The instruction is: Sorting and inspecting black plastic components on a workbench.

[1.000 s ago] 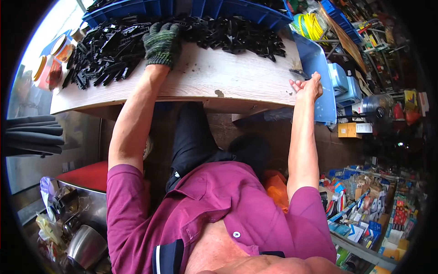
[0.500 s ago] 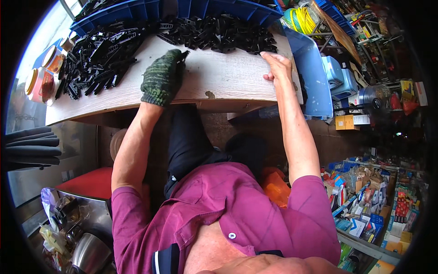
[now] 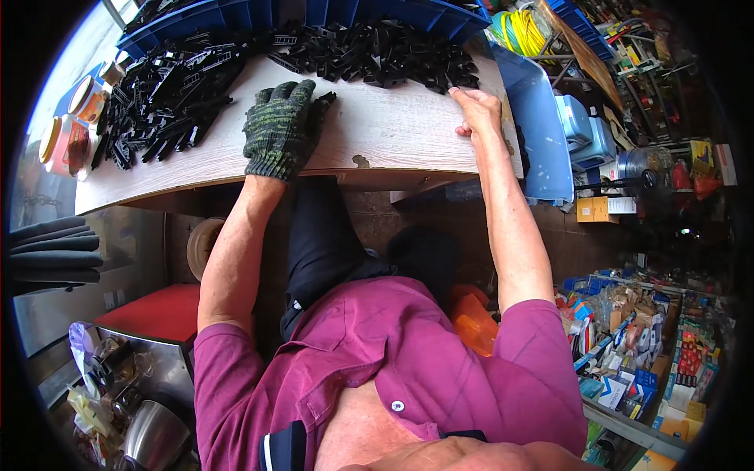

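My left hand (image 3: 279, 132), in a dark green knitted glove, rests over the white tabletop (image 3: 385, 125), fingers stretched forward and the thumb out to the right. Nothing shows in it. To its left lies a heap of long, thin black plastic parts (image 3: 169, 98). My bare right hand (image 3: 477, 110) is at the right end of the table, thumb and forefinger pinched together. Those fingertips meet the near edge of a second heap of smaller black parts (image 3: 385, 55); what they hold, if anything, is hidden.
Blue crates (image 3: 377, 16) line the table's far side. A light blue bin (image 3: 542, 125) stands against the right end. Lidded jars (image 3: 69, 145) sit at the left end. Shelves of packaged goods (image 3: 628, 353) are at lower right, and a metal pot (image 3: 155, 436) is at lower left.
My left hand has opened from a closed fist, its fingers now stretched forward. My right hand has stayed nearly in place at the edge of the right heap.
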